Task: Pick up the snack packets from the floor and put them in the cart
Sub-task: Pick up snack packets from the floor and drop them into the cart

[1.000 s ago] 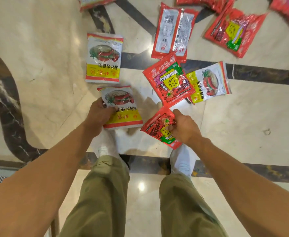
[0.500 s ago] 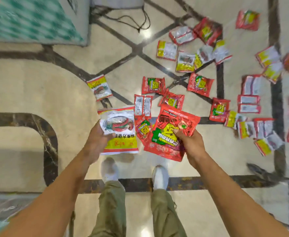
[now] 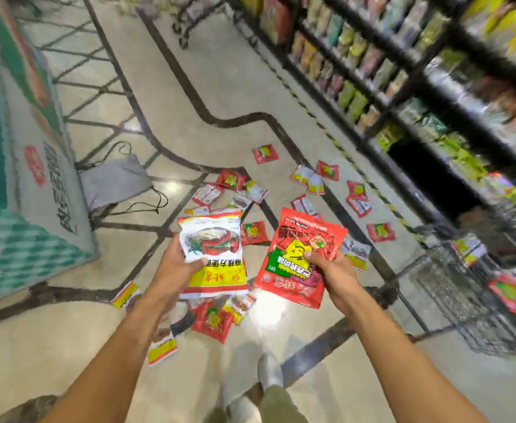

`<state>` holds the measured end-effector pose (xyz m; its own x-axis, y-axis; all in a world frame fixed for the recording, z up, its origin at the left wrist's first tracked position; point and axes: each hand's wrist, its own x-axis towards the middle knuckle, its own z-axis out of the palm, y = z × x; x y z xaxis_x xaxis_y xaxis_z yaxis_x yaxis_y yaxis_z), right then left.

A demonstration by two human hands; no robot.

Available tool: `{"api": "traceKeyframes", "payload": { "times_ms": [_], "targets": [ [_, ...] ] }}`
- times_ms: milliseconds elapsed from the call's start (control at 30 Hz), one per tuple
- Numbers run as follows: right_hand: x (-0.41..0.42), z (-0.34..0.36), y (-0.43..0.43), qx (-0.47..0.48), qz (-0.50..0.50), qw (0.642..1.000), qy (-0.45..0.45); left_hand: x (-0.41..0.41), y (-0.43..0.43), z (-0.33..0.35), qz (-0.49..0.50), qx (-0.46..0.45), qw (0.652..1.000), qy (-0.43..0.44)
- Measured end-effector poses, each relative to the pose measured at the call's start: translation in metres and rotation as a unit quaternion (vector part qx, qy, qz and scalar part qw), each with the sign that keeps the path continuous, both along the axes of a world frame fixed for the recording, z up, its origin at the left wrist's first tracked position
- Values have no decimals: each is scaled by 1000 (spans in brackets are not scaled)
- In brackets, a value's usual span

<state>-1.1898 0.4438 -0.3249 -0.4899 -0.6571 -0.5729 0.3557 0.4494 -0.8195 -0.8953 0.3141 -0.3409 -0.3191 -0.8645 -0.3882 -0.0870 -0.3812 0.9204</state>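
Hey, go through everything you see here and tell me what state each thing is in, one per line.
Left hand: grips yellow packet, held up.
Right hand: grips red packet, held up.
Floor packets: scattered, lying flat.
Cart: upright; some packets seem inside.
Bag: lying flat, drawstrings loose.

The left grip (image 3: 175, 265) holds a white-and-yellow packet (image 3: 214, 254) by its side edge, thumb on the front. The right grip (image 3: 331, 271) pinches a red packet (image 3: 296, 254) near its middle. Both packets are up off the floor (image 3: 220, 102), side by side. Below and beyond them more packets (image 3: 380, 232) lie scattered, red ones and yellow ones. A wire cart (image 3: 446, 285) stands to the right beside blurred shelves (image 3: 403, 71); a grey drawstring bag (image 3: 116, 181) lies on the left.
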Motion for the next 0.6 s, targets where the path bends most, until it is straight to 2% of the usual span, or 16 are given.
{"api": "traceKeyframes", "payload": {
  "times_ms": [300, 600],
  "targets": [
    [-77, 107, 140, -72, -214, 973, 53, -168, 20, 115, -214, -23, 975, 58],
    [-176, 139, 271, -105, -409, 903, 81, -363, 110, 157, -386, -77, 918, 57]
  ]
}}
